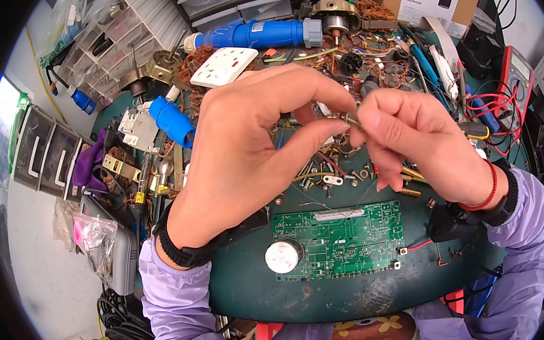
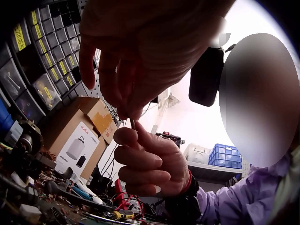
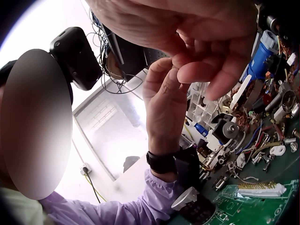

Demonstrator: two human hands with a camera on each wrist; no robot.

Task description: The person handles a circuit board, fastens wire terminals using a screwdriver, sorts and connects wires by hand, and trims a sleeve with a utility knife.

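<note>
Above the bench, my left hand [image 1: 243, 127] and right hand [image 1: 426, 135] meet fingertip to fingertip. Between them is a small, thin metal piece [image 1: 354, 122], mostly hidden by the fingers. The left thumb and forefinger pinch one end of it, while the right thumb and forefinger pinch the other. In the left wrist view the piece [image 2: 132, 123] shows as a short dark sliver; its exact kind I cannot tell. Below the hands lies a green circuit board [image 1: 348, 241] with a white connector strip [image 1: 339, 214]. A round silver-topped cylinder [image 1: 283, 256] stands at its left end.
Loose screws and small metal parts [image 1: 355, 175] are strewn behind the board. Farther back are a blue industrial plug [image 1: 255, 36], a white wall socket [image 1: 224, 66] and scrap. A red multimeter [image 1: 517, 74] stands right, a cardboard box [image 1: 469, 1] behind. Drawers [image 1: 44, 153] line the left.
</note>
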